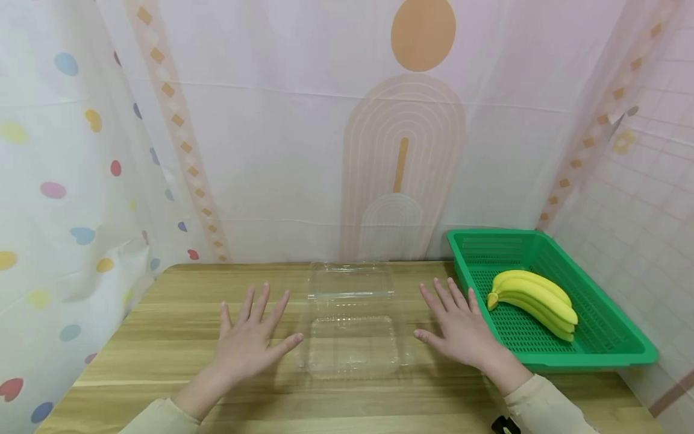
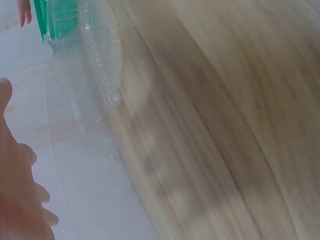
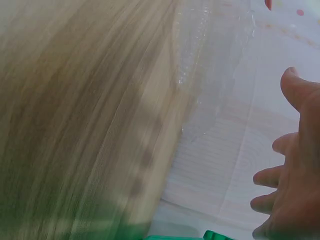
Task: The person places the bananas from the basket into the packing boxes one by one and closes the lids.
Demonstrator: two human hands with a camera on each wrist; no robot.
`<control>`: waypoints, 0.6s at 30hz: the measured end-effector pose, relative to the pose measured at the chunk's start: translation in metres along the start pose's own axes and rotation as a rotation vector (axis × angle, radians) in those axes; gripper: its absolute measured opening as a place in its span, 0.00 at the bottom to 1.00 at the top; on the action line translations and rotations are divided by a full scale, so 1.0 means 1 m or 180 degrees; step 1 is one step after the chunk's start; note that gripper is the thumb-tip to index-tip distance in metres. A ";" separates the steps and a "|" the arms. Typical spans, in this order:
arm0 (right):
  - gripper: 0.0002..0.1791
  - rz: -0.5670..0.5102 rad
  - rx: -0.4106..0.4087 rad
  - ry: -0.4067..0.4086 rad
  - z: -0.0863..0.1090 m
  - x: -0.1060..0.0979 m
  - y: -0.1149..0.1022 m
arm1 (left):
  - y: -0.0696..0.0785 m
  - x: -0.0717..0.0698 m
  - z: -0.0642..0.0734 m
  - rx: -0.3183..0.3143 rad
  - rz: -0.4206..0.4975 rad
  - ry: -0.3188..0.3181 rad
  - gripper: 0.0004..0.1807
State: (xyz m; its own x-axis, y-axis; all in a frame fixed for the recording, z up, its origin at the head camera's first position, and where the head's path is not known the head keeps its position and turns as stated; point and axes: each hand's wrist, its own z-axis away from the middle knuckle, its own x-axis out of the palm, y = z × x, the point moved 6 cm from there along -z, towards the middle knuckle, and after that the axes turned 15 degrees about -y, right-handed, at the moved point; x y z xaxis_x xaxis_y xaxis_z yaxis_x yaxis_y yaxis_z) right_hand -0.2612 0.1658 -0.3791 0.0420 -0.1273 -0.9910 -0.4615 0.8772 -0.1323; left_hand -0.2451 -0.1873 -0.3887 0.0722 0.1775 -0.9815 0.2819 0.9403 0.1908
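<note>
A clear plastic clamshell box lies on the table with its lid raised at the back. My left hand hovers palm down to the left of the box, fingers spread and holding nothing. On the box's other side my right hand is likewise spread and bare, between the box and a green basket. Inside that basket lies a bunch of yellow bananas, its stem end pointing left. Both wrist views show the hands held above the tabletop, apart from the box.
The wooden table ends at a printed cloth hanging behind it. A dotted cloth hangs at the left, and a checked one at the right. A small black object is by the right sleeve.
</note>
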 end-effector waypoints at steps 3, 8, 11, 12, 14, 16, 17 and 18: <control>0.46 0.0066 -0.0049 0.0062 0.001 -0.002 -0.001 | 0.003 -0.001 0.000 0.0060 -0.0022 0.0049 0.46; 0.46 0.0115 -0.0120 0.0238 0.003 -0.006 -0.002 | 0.009 -0.005 0.003 0.0148 -0.0081 0.0149 0.46; 0.46 0.0117 -0.0148 0.0368 0.004 -0.006 0.000 | 0.013 -0.006 0.004 0.0189 -0.0105 0.0192 0.45; 0.46 0.0110 -0.0160 0.0406 0.005 -0.006 0.001 | 0.013 -0.006 0.004 0.0198 -0.0113 0.0210 0.45; 0.45 0.0112 -0.0172 0.0476 0.005 -0.005 0.002 | 0.014 -0.007 0.005 0.0210 -0.0124 0.0248 0.45; 0.45 0.0114 -0.0185 0.0547 0.005 -0.005 0.004 | 0.015 -0.007 0.006 0.0227 -0.0130 0.0295 0.45; 0.44 0.0100 -0.0196 0.0587 0.005 -0.004 0.004 | 0.015 -0.007 0.006 0.0236 -0.0138 0.0322 0.45; 0.44 0.0092 -0.0206 0.0628 0.005 -0.004 0.005 | 0.015 -0.007 0.006 0.0249 -0.0144 0.0344 0.45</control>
State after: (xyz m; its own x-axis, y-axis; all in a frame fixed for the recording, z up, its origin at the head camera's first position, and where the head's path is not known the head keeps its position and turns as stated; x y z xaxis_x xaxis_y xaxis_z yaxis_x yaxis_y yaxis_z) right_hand -0.2588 0.1728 -0.3756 -0.1434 -0.1962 -0.9700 -0.5163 0.8510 -0.0958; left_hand -0.2353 -0.1761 -0.3790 -0.0447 0.1696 -0.9845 0.3565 0.9233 0.1429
